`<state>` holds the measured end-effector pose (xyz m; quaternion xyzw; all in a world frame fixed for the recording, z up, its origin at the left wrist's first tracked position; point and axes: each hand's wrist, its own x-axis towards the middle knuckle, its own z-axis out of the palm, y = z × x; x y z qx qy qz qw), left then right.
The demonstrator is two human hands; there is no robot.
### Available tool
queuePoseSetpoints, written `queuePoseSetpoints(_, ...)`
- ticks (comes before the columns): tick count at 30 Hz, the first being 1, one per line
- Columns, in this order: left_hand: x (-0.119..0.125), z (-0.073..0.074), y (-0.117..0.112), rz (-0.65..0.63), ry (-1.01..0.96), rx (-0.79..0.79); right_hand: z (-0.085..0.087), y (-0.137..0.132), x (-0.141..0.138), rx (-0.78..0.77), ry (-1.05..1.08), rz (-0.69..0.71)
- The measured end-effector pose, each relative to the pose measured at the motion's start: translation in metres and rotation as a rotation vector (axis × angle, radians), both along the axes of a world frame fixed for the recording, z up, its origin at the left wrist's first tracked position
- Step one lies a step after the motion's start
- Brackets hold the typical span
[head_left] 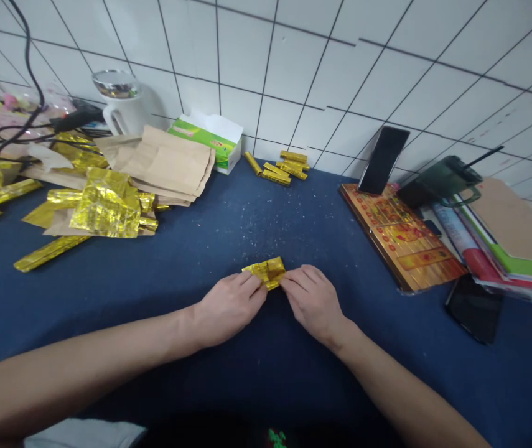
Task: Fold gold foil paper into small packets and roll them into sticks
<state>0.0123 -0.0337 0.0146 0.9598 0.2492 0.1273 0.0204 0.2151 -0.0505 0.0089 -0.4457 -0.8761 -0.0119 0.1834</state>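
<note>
A small piece of gold foil paper (269,271), creased and partly folded, lies on the dark blue tabletop (200,386) between my hands. The fingers of my left hand (234,305) are closed on its left end. At its right edge, my right hand (313,300) pinches the foil between thumb and fingers. Further back by the wall sits a small group of narrow gold foil rolls (289,167). To the left, a crumpled gold foil sheet (107,205) rests on more gold strips and brown paper.
Brown paper sheets (163,160), a green tissue box (210,142), a white mug (126,112) and a black cable (27,56) stand at back left. On the right are an orange patterned box (406,242), an upright phone (384,159), a dark green cup (447,180) and another phone (475,308).
</note>
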Motion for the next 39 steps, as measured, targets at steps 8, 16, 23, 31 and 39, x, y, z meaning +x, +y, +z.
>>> queuePoseSetpoints(8,0.012,0.003,-0.012,-0.049,-0.058,-0.051,0.001,0.008,0.004,-0.031,-0.024,-0.118)
queuePoseSetpoints(16,0.010,-0.002,0.008,-0.077,-0.075,-0.037,0.004,0.006,-0.005,-0.075,-0.166,-0.126)
queuePoseSetpoints(23,0.007,-0.003,0.015,0.006,0.030,-0.065,0.006,0.008,-0.001,-0.124,-0.180,-0.114)
queuePoseSetpoints(31,-0.008,-0.001,0.017,-0.095,0.174,-0.166,0.005,0.013,0.005,-0.193,-0.099,-0.107)
queuePoseSetpoints(39,-0.011,-0.004,0.017,-0.136,0.157,-0.173,0.003,0.016,0.008,-0.228,-0.088,-0.114)
